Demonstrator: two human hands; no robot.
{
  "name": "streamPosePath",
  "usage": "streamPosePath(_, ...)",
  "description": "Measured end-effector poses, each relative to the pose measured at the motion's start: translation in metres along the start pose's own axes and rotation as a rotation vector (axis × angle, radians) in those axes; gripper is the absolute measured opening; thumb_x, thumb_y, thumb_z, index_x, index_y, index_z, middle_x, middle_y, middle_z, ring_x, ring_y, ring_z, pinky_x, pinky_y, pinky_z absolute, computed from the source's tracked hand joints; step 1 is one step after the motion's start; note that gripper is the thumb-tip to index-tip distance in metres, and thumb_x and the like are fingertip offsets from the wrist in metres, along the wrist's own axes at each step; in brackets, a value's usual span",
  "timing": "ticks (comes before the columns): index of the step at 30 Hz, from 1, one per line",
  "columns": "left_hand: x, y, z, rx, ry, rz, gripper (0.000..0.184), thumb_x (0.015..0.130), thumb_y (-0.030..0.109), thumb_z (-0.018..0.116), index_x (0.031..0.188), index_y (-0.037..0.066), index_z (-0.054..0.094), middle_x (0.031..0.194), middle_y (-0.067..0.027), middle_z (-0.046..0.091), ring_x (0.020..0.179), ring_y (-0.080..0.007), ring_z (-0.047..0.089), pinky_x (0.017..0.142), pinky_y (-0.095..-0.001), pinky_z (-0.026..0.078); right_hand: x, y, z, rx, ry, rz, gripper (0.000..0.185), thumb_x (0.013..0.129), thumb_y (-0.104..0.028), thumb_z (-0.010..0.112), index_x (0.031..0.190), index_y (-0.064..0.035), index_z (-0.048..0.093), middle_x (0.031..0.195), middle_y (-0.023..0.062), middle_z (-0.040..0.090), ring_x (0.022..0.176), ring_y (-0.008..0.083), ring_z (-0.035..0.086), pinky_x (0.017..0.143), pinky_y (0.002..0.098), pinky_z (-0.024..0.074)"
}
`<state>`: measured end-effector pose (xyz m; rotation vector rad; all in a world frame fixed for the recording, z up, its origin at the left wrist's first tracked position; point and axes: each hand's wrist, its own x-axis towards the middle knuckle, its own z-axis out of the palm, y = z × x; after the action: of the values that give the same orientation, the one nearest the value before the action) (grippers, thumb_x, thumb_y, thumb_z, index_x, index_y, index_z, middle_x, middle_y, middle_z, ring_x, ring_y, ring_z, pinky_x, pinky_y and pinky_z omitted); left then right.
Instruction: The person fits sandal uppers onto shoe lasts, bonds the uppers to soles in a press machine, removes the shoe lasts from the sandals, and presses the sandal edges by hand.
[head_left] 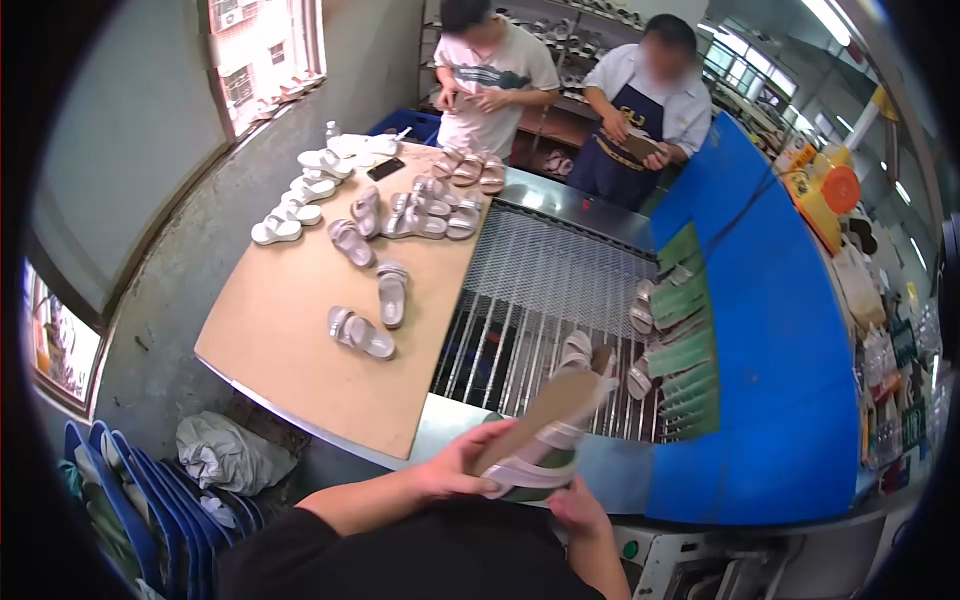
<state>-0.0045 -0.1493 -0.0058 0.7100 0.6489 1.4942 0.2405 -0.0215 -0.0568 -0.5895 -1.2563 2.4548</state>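
sandal with a long tan sole and pale straps (548,412) tilts in my two hands, above the near edge of a metal conveyor (560,255). my left hand (462,464) clamps the sole; my right hand (578,508) pinches the lower edge beside the straps. beyond, several pale sandals (642,305) lie on the conveyor near ragged green strips (684,310) and a tall blue panel (775,300). to the left, a tan-topped table (290,320) bears grey-pink sandals (350,243), white sandals (276,231) and a black phone (385,169). across from me, an aproned person (645,115) holds another sandal.
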Motion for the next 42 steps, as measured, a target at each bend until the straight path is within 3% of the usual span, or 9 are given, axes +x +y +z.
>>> streamPosePath(9, 0.056, 0.032, -0.007, -0.235, 0.221, 0.234, 0.103, 0.072, 0.014, 0.084, 0.159, 0.003, 0.029, 0.154, -0.0131, 0.047, 0.14, -0.0263, 0.048, 0.12, -0.042, 0.036, 0.045, -0.05, 0.015, -0.32, -0.147, 0.164, 0.076, 0.077, -0.011, 0.087, 0.144, 0.0003, 0.051, 0.132, 0.0092, 0.063, 0.12, 0.0204, 0.06, 0.105, 0.0377, 0.0472)
streamPosePath(12, 0.077, 0.033, -0.09, -0.424, 0.328, 0.438, 0.078, 0.079, 0.039, 0.072, 0.146, 0.007, 0.049, 0.137, -0.0168, 0.061, 0.127, -0.0329, 0.059, 0.106, -0.052, 0.049, 0.049, -0.007, -0.024, -0.272, 0.067, 0.228, 0.077, 0.077, -0.007, 0.085, 0.145, 0.0019, 0.049, 0.127, 0.008, 0.065, 0.114, 0.0204, 0.063, 0.101, 0.0352, 0.0489)
streamPosePath(14, 0.081, 0.061, -0.128, -0.772, 0.488, 0.439, 0.07, 0.072, 0.031, 0.072, 0.138, 0.012, 0.057, 0.13, -0.0162, 0.062, 0.115, -0.0295, 0.063, 0.085, -0.047, 0.057, 0.057, 0.022, -0.053, -0.175, 0.197, 0.193, 0.074, 0.077, -0.006, 0.081, 0.144, 0.0017, 0.051, 0.127, 0.0087, 0.064, 0.116, 0.0208, 0.061, 0.1, 0.0345, 0.0483)
streamPosePath(19, 0.07, 0.055, -0.307, -1.078, 0.461, 0.62, 0.066, 0.08, 0.037, 0.067, 0.134, 0.001, 0.057, 0.134, -0.0169, 0.061, 0.114, -0.0282, 0.065, 0.087, -0.0408, 0.057, 0.091, 0.049, -0.144, -0.037, 0.567, 0.489, 0.05, 0.082, -0.013, 0.077, 0.127, 0.0017, 0.062, 0.115, 0.0109, 0.068, 0.101, 0.0222, 0.068, 0.082, 0.038, 0.0551)
streamPosePath(23, 0.047, -0.019, -0.384, -1.101, 1.161, 0.425, 0.068, 0.091, 0.052, 0.06, 0.131, -0.003, 0.056, 0.125, -0.0151, 0.065, 0.109, -0.0281, 0.066, 0.091, -0.0418, 0.057, 0.161, 0.042, -0.185, -0.202, 0.847, 0.615, 0.042, 0.08, -0.02, 0.079, 0.115, -0.0008, 0.066, 0.107, 0.0134, 0.07, 0.086, 0.0262, 0.07, 0.064, 0.0446, 0.0568)
streamPosePath(26, 0.019, -0.065, -0.333, -0.892, 1.127, 0.044, 0.063, 0.094, 0.06, 0.051, 0.118, 0.004, 0.066, 0.099, -0.008, 0.073, 0.093, -0.0263, 0.071, 0.083, -0.0385, 0.057, 0.213, 0.055, -0.214, -0.128, 1.004, 0.604, 0.047, 0.076, -0.029, 0.082, 0.114, -0.0042, 0.068, 0.1, 0.0125, 0.07, 0.081, 0.0286, 0.068, 0.066, 0.0502, 0.0571)
streamPosePath(34, -0.044, -0.118, -0.215, -0.477, 1.044, -0.527, 0.048, 0.103, 0.043, 0.046, 0.13, 0.005, 0.057, 0.111, -0.0085, 0.067, 0.099, -0.0264, 0.066, 0.084, -0.0418, 0.053, 0.281, 0.056, -0.277, -0.239, 0.868, 0.449, 0.054, 0.072, -0.027, 0.084, 0.118, -0.0033, 0.066, 0.106, 0.0149, 0.069, 0.091, 0.0297, 0.068, 0.072, 0.0449, 0.0554)
streamPosePath(37, -0.028, -0.112, -0.205, 0.067, 0.938, -0.44, 0.046, 0.103, 0.039, 0.053, 0.136, 0.008, 0.054, 0.114, -0.0066, 0.068, 0.099, -0.0271, 0.065, 0.088, -0.0401, 0.051, 0.252, 0.063, -0.267, -0.528, 0.747, 0.217, 0.062, 0.073, -0.02, 0.084, 0.125, 0.0018, 0.058, 0.113, 0.0136, 0.067, 0.098, 0.0256, 0.067, 0.078, 0.0386, 0.0532)
streamPosePath(42, 0.062, -0.036, -0.133, 0.292, 0.537, -0.033, 0.095, 0.089, 0.045, 0.076, 0.162, 0.009, 0.026, 0.157, -0.0153, 0.041, 0.142, -0.0326, 0.043, 0.115, -0.0504, 0.038, 0.124, -0.01, -0.124, -0.62, 0.402, -0.063, 0.074, 0.073, -0.029, 0.086, 0.132, 0.0, 0.052, 0.126, 0.0207, 0.062, 0.119, 0.0289, 0.061, 0.099, 0.0408, 0.0486)
